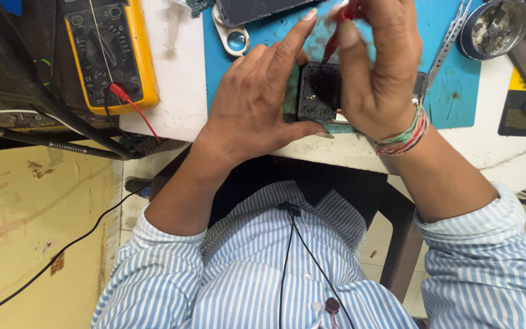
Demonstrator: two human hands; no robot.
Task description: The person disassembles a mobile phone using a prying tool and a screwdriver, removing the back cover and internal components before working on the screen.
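Note:
A small black electronic device (319, 92) lies on a blue work mat (452, 85) near the front edge of a white bench. My left hand (257, 100) rests flat beside it, thumb along its lower edge and index finger stretched up past its left side, steadying it. My right hand (375, 67) hovers over the device and pinches a thin red-handled tool (336, 39) whose dark tip points down onto the device's top. A coloured thread band circles my right wrist.
A yellow multimeter (108, 52) with a red lead sits at the left. A dark phone screen (257, 9) and a small magnifier (236, 39) lie at the back. Metal tweezers (448, 45) and a round tin of small parts (494, 27) are at the right. Cables hang off the bench's left.

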